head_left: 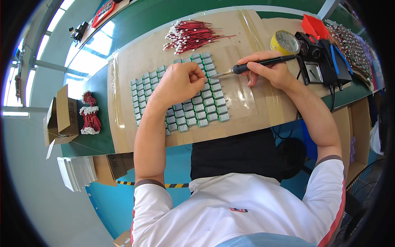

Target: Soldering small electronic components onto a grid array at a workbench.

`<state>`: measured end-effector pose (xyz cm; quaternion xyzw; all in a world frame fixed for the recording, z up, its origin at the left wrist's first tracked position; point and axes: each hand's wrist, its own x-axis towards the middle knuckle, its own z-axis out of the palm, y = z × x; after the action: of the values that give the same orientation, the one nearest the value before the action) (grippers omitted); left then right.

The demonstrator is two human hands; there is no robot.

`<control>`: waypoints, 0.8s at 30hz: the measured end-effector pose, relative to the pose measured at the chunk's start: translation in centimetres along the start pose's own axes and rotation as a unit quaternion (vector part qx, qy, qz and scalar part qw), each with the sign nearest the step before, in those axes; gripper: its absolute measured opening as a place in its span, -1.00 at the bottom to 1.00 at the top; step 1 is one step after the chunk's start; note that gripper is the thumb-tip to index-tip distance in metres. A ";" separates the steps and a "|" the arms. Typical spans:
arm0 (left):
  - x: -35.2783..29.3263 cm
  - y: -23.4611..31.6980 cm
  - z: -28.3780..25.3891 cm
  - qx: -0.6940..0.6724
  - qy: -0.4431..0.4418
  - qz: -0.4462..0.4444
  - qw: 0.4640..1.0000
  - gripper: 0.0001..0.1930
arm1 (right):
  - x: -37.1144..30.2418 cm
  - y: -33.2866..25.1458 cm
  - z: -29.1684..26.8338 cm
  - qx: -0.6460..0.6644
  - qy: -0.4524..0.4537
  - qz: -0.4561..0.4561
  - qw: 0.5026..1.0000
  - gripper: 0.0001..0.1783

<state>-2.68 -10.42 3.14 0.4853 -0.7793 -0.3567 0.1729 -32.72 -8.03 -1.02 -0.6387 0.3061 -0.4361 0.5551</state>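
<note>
In my right hand (275, 75) is a soldering iron (266, 62), gripped like a pen, its metal tip angled left. The tip reaches the right side of a block of small grey modules with green edges (199, 108), set out in close rows. Over the middle of these rows hovers my left hand (179, 83), closed, its thumb and fingers pinched near the iron's tip. What the pinch holds, if anything, is too small to tell. Beyond the modules lies a pile of short red and black wires with white connectors (187, 37).
Brown cardboard (242, 37) taped down covers the green bench. At the right stand a yellow tape roll (285, 42), a black soldering station (319, 57) and a red bin (315, 27). Bundled red wires (90, 119) and an open carton (63, 115) are at the left.
</note>
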 end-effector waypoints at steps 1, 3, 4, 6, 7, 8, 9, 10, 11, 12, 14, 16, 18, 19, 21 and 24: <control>0.0 0.0 0.0 0.001 0.000 0.002 1.000 -0.86 | 0.0 0.0 0.0 -0.002 0.002 0.001 1.000 -0.75; -0.1 0.0 0.0 0.001 0.000 0.005 1.000 -0.86 | 0.0 0.0 0.0 0.001 0.002 0.003 1.000 -0.75; 0.0 0.0 0.0 0.003 0.000 0.009 1.000 -0.86 | 0.0 -0.1 0.0 0.004 0.002 0.006 1.000 -0.75; 0.0 -0.1 0.0 0.006 0.001 0.014 1.000 -0.86 | 0.0 -0.1 0.0 0.004 0.001 0.004 1.000 -0.75; 0.0 0.0 0.0 0.002 0.002 0.009 1.000 -0.85 | 0.1 -0.1 0.0 0.004 0.000 0.004 1.000 -0.74; -0.1 0.0 0.0 -0.002 0.002 0.006 1.000 -0.85 | 0.1 -0.1 -0.1 0.002 0.000 0.003 1.000 -0.74; -0.1 0.0 -0.1 -0.002 0.004 0.007 1.000 -0.85 | 0.0 -0.1 -0.1 -0.002 0.009 0.000 1.000 -0.74; 0.0 -0.1 -0.1 -0.016 0.005 0.001 1.000 -0.85 | 0.0 0.0 -0.2 -0.005 0.017 -0.003 1.000 -0.74; 0.0 -0.1 -0.2 -0.031 0.008 -0.005 0.999 -0.85 | 0.0 -0.1 -0.2 -0.008 0.015 -0.006 1.000 -0.74; 0.0 0.0 -0.2 -0.030 0.012 -0.003 0.999 -0.85 | -0.1 -0.2 -0.1 -0.012 0.023 -0.004 1.000 -0.74; 0.1 0.2 -0.3 -0.095 0.042 -0.017 0.994 -0.85 | -0.2 -0.4 0.0 -0.019 0.028 -0.007 0.999 -0.73; 0.2 0.2 -0.7 -0.107 0.039 -0.007 0.994 -0.84 | -0.3 -0.5 0.0 -0.011 0.026 0.006 1.000 -0.73; 0.1 0.8 -0.9 -0.170 0.057 -0.017 0.984 -0.86 | -0.5 -0.5 0.2 -0.012 0.032 0.005 0.999 -0.73; 0.0 1.0 -1.1 -0.185 0.064 -0.006 0.981 -0.86 | -0.5 -0.4 0.3 -0.013 0.031 -0.002 0.999 -0.73; -0.3 1.9 -1.5 -0.195 0.075 -0.008 0.978 -0.86 | -0.7 -0.3 0.3 -0.009 0.030 -0.014 0.999 -0.73; -0.8 3.0 -1.7 -0.201 0.100 -0.012 0.974 -0.86 | -0.9 -0.3 0.5 0.000 0.014 -0.017 1.000 -0.73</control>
<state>-3.16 -9.59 6.54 0.4833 -0.6645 -0.4574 0.3400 -32.72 -6.92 -0.90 -0.6375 0.3028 -0.4546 0.5434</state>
